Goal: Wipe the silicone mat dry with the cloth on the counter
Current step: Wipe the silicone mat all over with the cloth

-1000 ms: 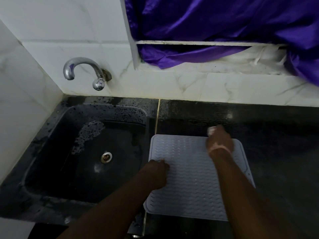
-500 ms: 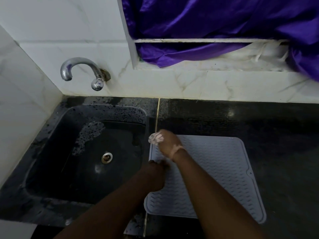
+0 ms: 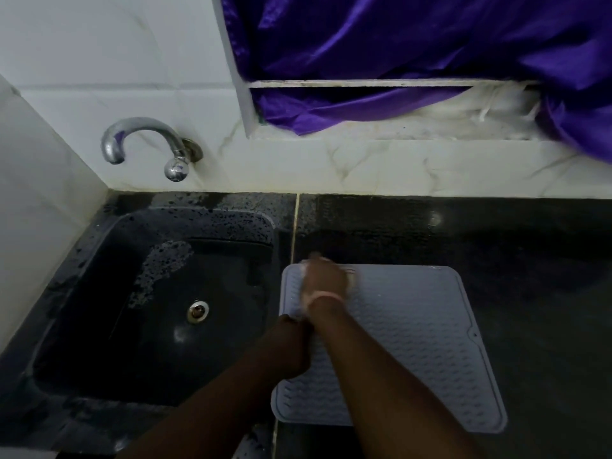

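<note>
Right hand at centre frame, blurred, pressed over a pale cloth that shows only as scraps at the fingers; curled round it or flat on it, cannot tell; set on the upper left corner of the mat; left hand just below, at the mat's left edge, apparently pinning it, fingers hidden, so grip cannot be told; mat lying flat on the dark counter in the lower right of the frame, left edge beside the sink; tap at upper left, purple curtain across the top.

Best done in overlapping strokes along the ridges, firm enough to reach the grooves; left edge kept pinned against sliding toward the sink; damp cloth refolded to a dry face.

No brand, label or writing readable anywhere.
</note>
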